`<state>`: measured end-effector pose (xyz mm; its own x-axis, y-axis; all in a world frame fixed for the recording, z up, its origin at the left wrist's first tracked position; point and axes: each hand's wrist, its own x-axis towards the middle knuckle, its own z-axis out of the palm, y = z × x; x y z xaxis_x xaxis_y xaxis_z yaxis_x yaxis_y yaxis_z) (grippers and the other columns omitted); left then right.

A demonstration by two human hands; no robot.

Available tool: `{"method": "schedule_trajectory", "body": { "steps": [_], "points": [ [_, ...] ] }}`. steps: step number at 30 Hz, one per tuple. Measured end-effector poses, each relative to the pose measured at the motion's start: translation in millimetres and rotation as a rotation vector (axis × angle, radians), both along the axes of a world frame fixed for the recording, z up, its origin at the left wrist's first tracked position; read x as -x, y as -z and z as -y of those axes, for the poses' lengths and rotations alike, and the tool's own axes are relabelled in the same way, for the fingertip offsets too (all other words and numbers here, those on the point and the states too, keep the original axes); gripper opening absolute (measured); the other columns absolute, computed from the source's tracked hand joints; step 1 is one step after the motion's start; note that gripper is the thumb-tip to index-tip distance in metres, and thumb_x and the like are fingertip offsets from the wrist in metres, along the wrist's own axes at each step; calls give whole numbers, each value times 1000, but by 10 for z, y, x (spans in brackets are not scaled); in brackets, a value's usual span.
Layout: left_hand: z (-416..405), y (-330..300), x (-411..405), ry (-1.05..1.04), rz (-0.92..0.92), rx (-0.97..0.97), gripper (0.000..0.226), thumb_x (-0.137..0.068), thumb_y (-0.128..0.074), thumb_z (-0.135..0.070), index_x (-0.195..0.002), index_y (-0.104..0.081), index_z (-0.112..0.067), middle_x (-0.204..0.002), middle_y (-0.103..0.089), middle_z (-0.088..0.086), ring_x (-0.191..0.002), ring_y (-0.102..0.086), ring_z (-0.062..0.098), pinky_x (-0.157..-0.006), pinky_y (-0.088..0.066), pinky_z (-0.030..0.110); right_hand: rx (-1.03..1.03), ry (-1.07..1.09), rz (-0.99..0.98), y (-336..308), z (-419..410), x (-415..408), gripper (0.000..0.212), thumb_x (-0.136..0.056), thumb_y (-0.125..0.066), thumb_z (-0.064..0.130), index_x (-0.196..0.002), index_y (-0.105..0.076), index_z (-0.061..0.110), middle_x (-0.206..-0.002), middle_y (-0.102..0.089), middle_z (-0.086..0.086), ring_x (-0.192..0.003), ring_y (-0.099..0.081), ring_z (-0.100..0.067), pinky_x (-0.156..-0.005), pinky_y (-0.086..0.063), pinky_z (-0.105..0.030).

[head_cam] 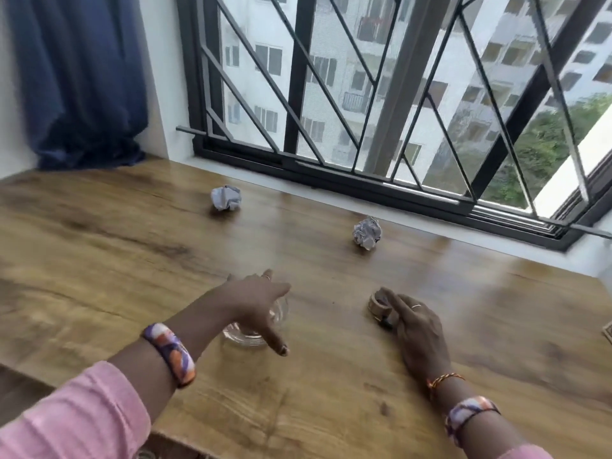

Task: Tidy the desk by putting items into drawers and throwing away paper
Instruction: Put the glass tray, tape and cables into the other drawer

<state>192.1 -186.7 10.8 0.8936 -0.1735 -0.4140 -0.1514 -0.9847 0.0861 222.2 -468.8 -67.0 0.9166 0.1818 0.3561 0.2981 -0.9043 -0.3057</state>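
Right hand (415,326) clamps the tape roll (381,306); left hand (255,303), fingers spread over the glass dish (245,336), sits nearer the far-left paper ball (226,197)

The desk (132,260) is showing grained wood with a soft sheen. Two crumpled paper balls (226,197) (367,232) are lying creased and matt. A clear glass dish (245,337) is glinting, smooth. The curtain (76,77) is hanging as matt cloth.
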Motion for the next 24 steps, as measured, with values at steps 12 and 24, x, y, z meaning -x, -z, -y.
{"method": "schedule_trajectory", "body": {
  "steps": [12, 24],
  "points": [
    [-160, 30, 882, -205, 167, 44, 102, -60, -77, -46, -144, -22, -36, -144, -36, -2, -136, -30, 18, -101, -40, 36, -141, -71, -104, 50, -110, 612, 67, -80, -53, -11, -140, -38, 14, -130, -54, -15, -122, -48, -31, -101, -38, -33],
    [-623, 8, 2516, -571, 307, 222, 99, -52, -83, -44, -139, -37, -32, -138, -48, 4, -128, -44, 23, -102, -43, 37, 39, -82, -130, 57, -407, 1763, 30, -93, -44, 19, -116, -60, 8, -129, -57, -14, -123, -48, -34, -102, -37, -44]
  ]
}}
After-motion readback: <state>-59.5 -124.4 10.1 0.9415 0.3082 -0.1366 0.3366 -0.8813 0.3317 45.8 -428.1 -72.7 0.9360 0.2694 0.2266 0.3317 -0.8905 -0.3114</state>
